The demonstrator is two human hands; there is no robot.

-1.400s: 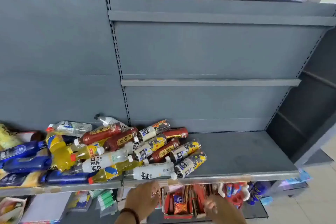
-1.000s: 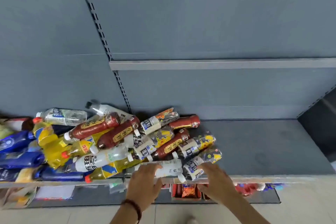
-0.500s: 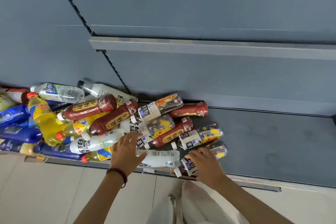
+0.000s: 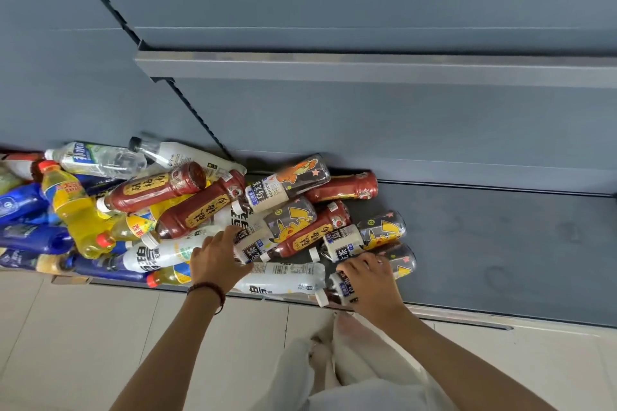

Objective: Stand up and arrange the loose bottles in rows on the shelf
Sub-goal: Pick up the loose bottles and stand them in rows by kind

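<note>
A heap of loose bottles lies on its side on the grey shelf: brown-red drink bottles, dark tea bottles with cartoon labels, white bottles, yellow ones and blue ones. My left hand lies on the heap, its fingers and thumb spread either side of the neck end of a tea bottle. My right hand curls its fingers over the front tea bottle at the shelf's front edge.
To the right of the heap the shelf board is bare grey. A narrow grey shelf lip juts out above. A slotted upright splits the back panel. Pale floor tiles lie below the shelf edge.
The view has tilted from the whole shelf unit down to the heap. Both hands rose from below the shelf edge onto the bottles; my right hand has closed over the front tea bottle.
</note>
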